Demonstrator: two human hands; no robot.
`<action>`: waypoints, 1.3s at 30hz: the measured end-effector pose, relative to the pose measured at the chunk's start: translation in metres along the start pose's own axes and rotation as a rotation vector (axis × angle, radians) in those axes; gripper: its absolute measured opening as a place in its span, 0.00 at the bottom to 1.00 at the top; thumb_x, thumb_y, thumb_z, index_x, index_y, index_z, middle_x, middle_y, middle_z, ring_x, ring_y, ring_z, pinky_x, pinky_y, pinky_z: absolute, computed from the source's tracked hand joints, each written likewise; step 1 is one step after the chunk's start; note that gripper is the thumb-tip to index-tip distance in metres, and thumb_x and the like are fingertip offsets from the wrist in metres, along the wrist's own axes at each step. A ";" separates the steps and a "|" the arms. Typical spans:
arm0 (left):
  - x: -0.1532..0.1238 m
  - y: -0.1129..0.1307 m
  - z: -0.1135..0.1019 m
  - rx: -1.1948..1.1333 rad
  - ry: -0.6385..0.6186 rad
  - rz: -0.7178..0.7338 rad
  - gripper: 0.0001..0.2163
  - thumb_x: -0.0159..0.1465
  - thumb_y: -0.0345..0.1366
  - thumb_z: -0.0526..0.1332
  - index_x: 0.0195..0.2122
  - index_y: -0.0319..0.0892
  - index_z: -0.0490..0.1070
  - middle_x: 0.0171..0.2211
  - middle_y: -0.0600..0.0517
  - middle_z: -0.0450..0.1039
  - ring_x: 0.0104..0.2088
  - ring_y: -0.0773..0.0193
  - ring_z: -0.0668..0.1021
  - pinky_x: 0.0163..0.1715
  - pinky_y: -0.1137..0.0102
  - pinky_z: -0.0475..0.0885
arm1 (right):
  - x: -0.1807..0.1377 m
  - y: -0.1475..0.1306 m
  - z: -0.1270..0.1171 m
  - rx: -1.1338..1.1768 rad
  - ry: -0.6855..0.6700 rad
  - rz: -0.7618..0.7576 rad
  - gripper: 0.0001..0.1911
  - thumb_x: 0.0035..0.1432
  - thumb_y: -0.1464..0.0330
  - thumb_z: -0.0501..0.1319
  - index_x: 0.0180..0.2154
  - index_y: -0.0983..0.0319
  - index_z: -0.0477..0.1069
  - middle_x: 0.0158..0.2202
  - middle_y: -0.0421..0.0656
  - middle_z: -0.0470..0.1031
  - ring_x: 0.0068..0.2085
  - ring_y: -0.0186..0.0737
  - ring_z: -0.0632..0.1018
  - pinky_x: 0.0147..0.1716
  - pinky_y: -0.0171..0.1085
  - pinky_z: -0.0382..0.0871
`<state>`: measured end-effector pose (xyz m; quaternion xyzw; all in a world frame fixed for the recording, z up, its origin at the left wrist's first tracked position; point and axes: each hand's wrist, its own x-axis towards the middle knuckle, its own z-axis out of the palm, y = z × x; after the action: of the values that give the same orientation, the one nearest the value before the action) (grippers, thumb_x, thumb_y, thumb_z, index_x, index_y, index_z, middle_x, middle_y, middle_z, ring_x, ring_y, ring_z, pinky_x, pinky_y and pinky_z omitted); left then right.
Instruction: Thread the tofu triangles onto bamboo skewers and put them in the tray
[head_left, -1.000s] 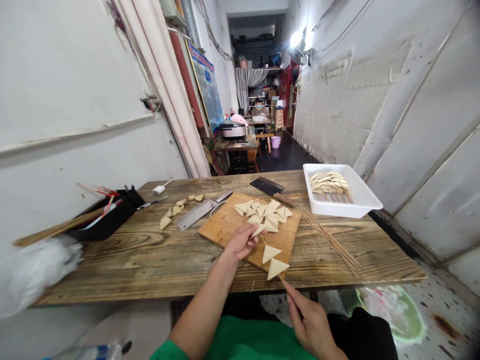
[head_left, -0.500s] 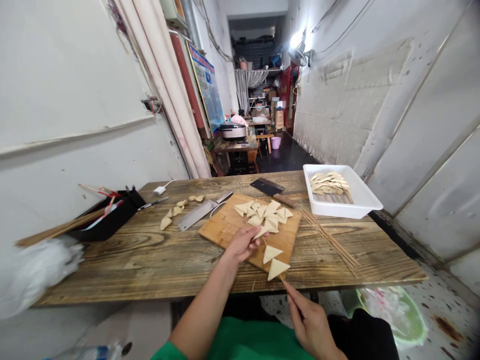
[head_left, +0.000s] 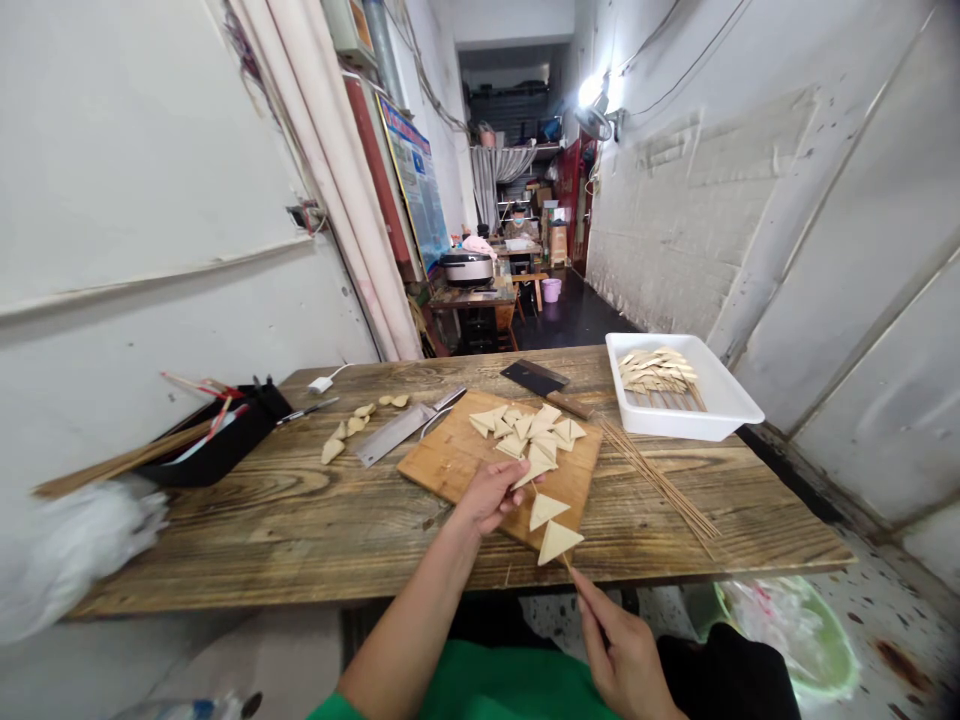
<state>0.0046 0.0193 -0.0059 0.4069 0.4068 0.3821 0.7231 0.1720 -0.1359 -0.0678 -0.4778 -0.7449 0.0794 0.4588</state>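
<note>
My right hand [head_left: 622, 645] is closed round the lower end of a thin bamboo skewer [head_left: 567, 563] at the table's front edge. Two pale, tofu-like triangles [head_left: 559, 542] are threaded along that skewer. At its upper end, my left hand [head_left: 491, 495] pinches another tofu triangle [head_left: 537, 468] between thumb and fingers; whether the skewer's tip is inside it I cannot tell. Beneath lies a wooden cutting board [head_left: 442, 455], with a loose heap of similar triangles [head_left: 525, 425] just beyond my left fingers.
Left of the board lie a cleaver [head_left: 397, 435] and several tofu-like scraps [head_left: 334, 445]. A dark-bladed knife [head_left: 534, 378] rests behind it. Loose skewers [head_left: 660, 480] and a white tub [head_left: 686, 425] of filled skewers are right. A black box [head_left: 199, 465] stands far left.
Both hands stay nearly in place, with the skewer still between them. The pinched triangle has tilted slightly against the left fingers. The camera view has shifted a little.
</note>
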 end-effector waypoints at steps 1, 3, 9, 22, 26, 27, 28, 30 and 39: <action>-0.001 0.000 0.001 0.003 -0.002 0.003 0.17 0.50 0.44 0.65 0.32 0.32 0.70 0.33 0.45 0.73 0.13 0.82 0.62 0.10 0.81 0.43 | 0.000 0.000 0.000 -0.003 0.005 -0.002 0.22 0.60 0.75 0.50 0.56 0.64 0.62 0.44 0.48 0.76 0.40 0.37 0.79 0.40 0.30 0.73; -0.002 0.001 0.003 0.008 -0.007 0.011 0.17 0.50 0.44 0.65 0.32 0.32 0.70 0.33 0.46 0.73 0.13 0.82 0.62 0.10 0.81 0.42 | 0.000 0.000 0.001 -0.008 0.025 -0.013 0.22 0.60 0.75 0.50 0.56 0.63 0.61 0.45 0.48 0.76 0.40 0.36 0.79 0.40 0.30 0.73; -0.008 0.004 0.010 0.029 -0.001 0.020 0.18 0.49 0.45 0.65 0.31 0.33 0.70 0.33 0.45 0.74 0.12 0.82 0.62 0.10 0.80 0.40 | 0.001 0.000 0.002 -0.034 0.058 -0.054 0.24 0.60 0.75 0.50 0.58 0.63 0.59 0.44 0.48 0.76 0.40 0.36 0.79 0.39 0.29 0.74; -0.008 -0.006 0.020 0.060 0.035 0.063 0.18 0.48 0.45 0.65 0.29 0.32 0.74 0.28 0.46 0.74 0.12 0.82 0.58 0.11 0.78 0.45 | 0.001 0.002 0.002 -0.066 0.047 -0.034 0.22 0.61 0.73 0.49 0.57 0.64 0.61 0.43 0.49 0.76 0.37 0.38 0.80 0.36 0.30 0.75; -0.007 -0.009 0.021 0.060 0.025 0.045 0.19 0.49 0.47 0.64 0.30 0.31 0.74 0.28 0.46 0.74 0.12 0.81 0.58 0.11 0.78 0.43 | 0.002 0.004 0.002 -0.079 0.046 -0.017 0.22 0.62 0.73 0.48 0.57 0.64 0.61 0.43 0.49 0.77 0.37 0.38 0.80 0.37 0.31 0.75; -0.007 -0.009 0.021 0.065 0.019 0.041 0.20 0.50 0.47 0.63 0.31 0.32 0.74 0.28 0.46 0.74 0.11 0.81 0.58 0.11 0.78 0.42 | 0.003 0.005 0.002 -0.078 0.046 -0.015 0.22 0.62 0.73 0.49 0.57 0.64 0.61 0.43 0.49 0.77 0.37 0.38 0.80 0.37 0.31 0.75; -0.007 -0.009 0.021 0.072 0.011 0.035 0.21 0.50 0.48 0.63 0.32 0.32 0.74 0.28 0.46 0.74 0.11 0.81 0.58 0.10 0.78 0.41 | 0.003 0.006 0.002 -0.074 0.046 -0.012 0.22 0.61 0.74 0.49 0.57 0.64 0.61 0.43 0.49 0.77 0.37 0.38 0.80 0.37 0.31 0.75; -0.008 -0.008 0.021 0.083 0.015 0.026 0.22 0.52 0.50 0.61 0.35 0.32 0.73 0.29 0.46 0.73 0.11 0.81 0.60 0.10 0.78 0.41 | 0.003 0.007 0.001 -0.064 0.053 -0.007 0.21 0.61 0.74 0.49 0.56 0.64 0.61 0.43 0.49 0.77 0.38 0.38 0.80 0.38 0.31 0.75; -0.006 -0.010 0.002 0.248 0.368 0.268 0.24 0.52 0.50 0.59 0.42 0.35 0.69 0.34 0.46 0.74 0.13 0.78 0.62 0.13 0.78 0.54 | 0.017 0.018 -0.022 -0.108 0.175 0.016 0.17 0.60 0.73 0.51 0.50 0.63 0.68 0.39 0.45 0.79 0.37 0.36 0.80 0.37 0.28 0.74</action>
<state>0.0061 0.0102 -0.0125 0.4664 0.5178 0.4893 0.5243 0.1975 -0.1199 -0.0547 -0.5126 -0.7014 0.0007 0.4952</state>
